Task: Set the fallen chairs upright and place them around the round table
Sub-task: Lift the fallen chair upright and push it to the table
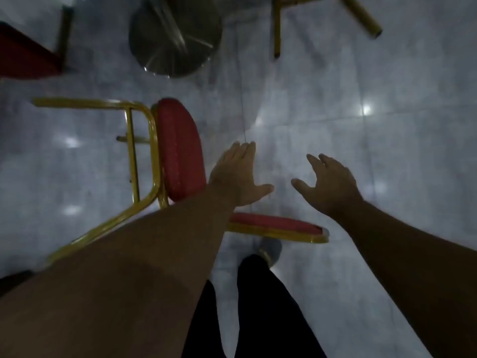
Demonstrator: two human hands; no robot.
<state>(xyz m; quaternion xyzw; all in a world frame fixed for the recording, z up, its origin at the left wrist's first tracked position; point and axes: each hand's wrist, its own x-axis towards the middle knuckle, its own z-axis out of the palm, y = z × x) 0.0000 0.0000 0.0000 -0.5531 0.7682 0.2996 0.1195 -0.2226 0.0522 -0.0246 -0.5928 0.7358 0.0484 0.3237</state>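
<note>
Left grip: the left hand (238,174) is spread flat, fingers together and thumb out, holding nothing; it hovers just beside the red seat cushion of the fallen chair (180,151), on the side away from the legs.
Right grip: the right hand (327,182) is spread too, fingers loosely curled and empty, apart from the chair and above bare floor.
Fallen chair: it lies on its side on the tiled floor (387,151), gold legs pointing away from the hands, seat standing on edge, and red backrest (276,223) stretched flat under the two wrists.
Person: a dark trouser leg and a shoe tip (271,250) stand just behind the chair's backrest.
Desk: only its round metal base (175,42) shows, beyond the fallen chair, well apart from it.
Second chair: a red seat and dark leg (25,55) sit at the frame edge, beyond the fallen chair's legs; blurred, so I cannot tell how it stands.
Third chair: gold legs (361,16) poke in past the desk base, on the far side from the second chair.
</note>
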